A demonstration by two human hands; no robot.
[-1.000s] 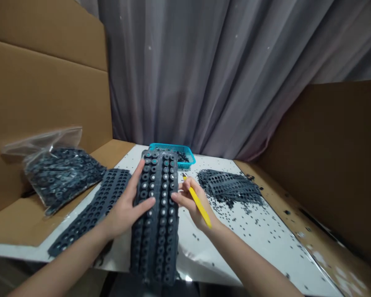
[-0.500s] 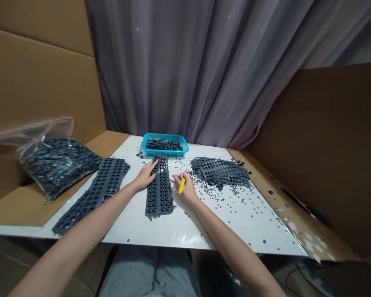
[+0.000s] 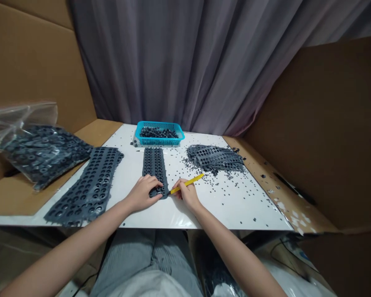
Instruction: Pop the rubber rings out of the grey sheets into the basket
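A dark grey rubber strip [image 3: 154,163] with rows of round ring-shaped parts lies lengthwise in front of me on the white tabletop. My left hand [image 3: 143,193] rests on its near end, fingers and thumb apart and curved over the surface. Just right of that end, my right hand [image 3: 187,195] is closed around a slim yellow pen-like tool [image 3: 193,180]. The tool's dark tip points left, at the strip's near right edge; whether it touches cannot be made out. A wider strip with holes [image 3: 89,181] lies to the left.
A blue basket [image 3: 160,141] of small black parts stands at the back. Punched sheets [image 3: 216,157] are piled on the right among scattered black bits. A clear bag [image 3: 43,152] of rings sits at left. Cardboard walls [image 3: 321,136] flank the table; a grey curtain [image 3: 173,62] hangs behind.
Both hands have come nearer to me, the left from the strip's far part to its near end. The yellow tool has swung so its tip points at the strip. The view has shifted.
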